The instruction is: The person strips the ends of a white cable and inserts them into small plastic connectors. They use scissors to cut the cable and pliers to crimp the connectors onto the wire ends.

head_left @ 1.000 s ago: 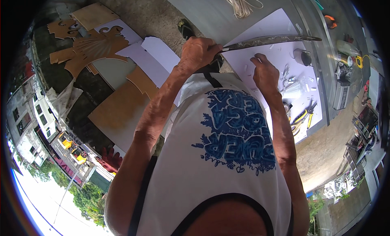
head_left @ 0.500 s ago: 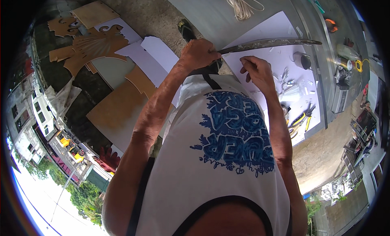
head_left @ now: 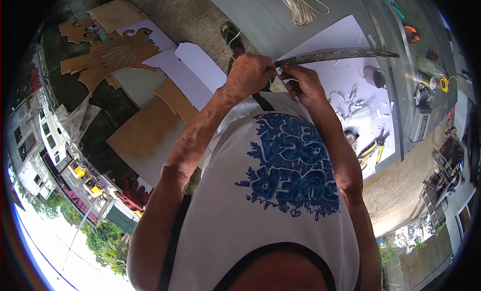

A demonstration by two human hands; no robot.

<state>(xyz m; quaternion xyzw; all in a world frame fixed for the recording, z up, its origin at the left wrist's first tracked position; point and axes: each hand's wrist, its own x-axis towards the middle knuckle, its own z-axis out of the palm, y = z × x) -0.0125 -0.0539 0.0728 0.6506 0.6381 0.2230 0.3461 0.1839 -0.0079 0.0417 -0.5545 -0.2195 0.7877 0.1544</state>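
Note:
A long, dark, slightly curved strip (head_left: 340, 54) with thin pale lines and small light spots along it reaches rightward over the white sheet. My left hand (head_left: 249, 74) is closed round its left end. Close beside it, my right hand (head_left: 304, 83) has thumb and forefinger pinched together at that same end. A tiny pale bit shows by the right fingertips, too small to name. The white sheet (head_left: 343, 33) lies under the strip, with clear plastic scraps (head_left: 358, 104) scattered on it near my right forearm.
Yellow-and-black pliers (head_left: 373, 148) and a dark round-ended cup (head_left: 374, 76) are on the sheet. A coil of cream cord (head_left: 302, 8) lies on the grey tabletop (head_left: 250, 15). To the left are brown cut-out panels (head_left: 117, 55), white boards (head_left: 195, 65) and a red glove (head_left: 134, 195).
My right hand has moved left and up to the strip's end, its fingertips now meeting beside my left hand. The left hand keeps its grip, shifted slightly.

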